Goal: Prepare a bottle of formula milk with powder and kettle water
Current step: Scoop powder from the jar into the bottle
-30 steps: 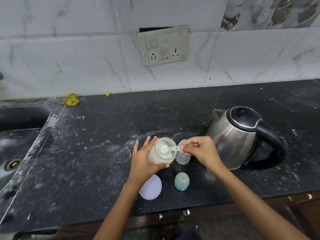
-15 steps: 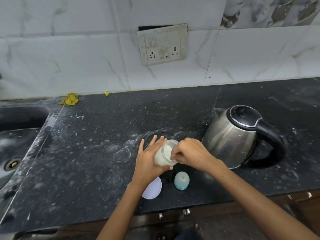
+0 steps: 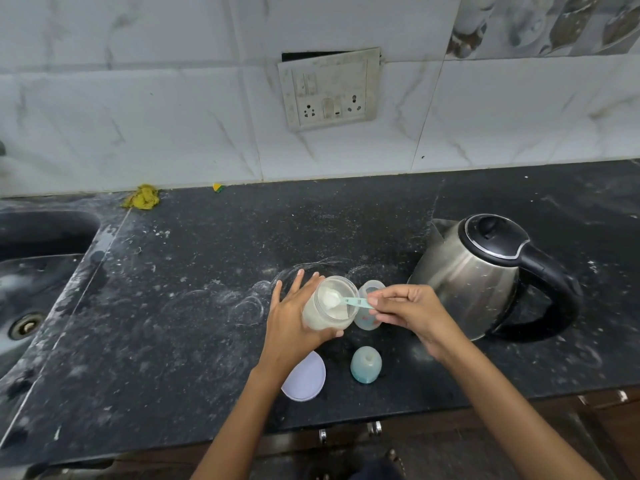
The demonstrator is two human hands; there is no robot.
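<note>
Scooping powder from the jar (image 3: 329,308), tilted toward the right and cradled by the left hand (image 3: 294,320), thumb under its near side and fingers pointing away along its far side. Pinching the handle of the small teal scoop (image 3: 346,301) between thumb and curled fingers of the right hand (image 3: 407,313), bowl of the scoop heaped with white powder just inside the jar mouth. Standing just beside the jar, partly hidden behind it and the right hand: the open baby bottle (image 3: 370,308), on the dark counter (image 3: 190,323). Lying nearer the counter edge: the jar lid (image 3: 306,377) and the teal bottle cap (image 3: 366,364), apart from each other. Resting off to the right, near the bottle: the steel kettle (image 3: 485,275), lid closed. Likely trouble from here: powder spilling off the heaped scoop on the short crossing to the narrow bottle mouth, through a jolt or a clipped rim; more powder sliding out of the jar if tipped further; knocking the light, unheld bottle over with the right hand. Later, probably, hot water splashing if poured fast into so small an opening.
</note>
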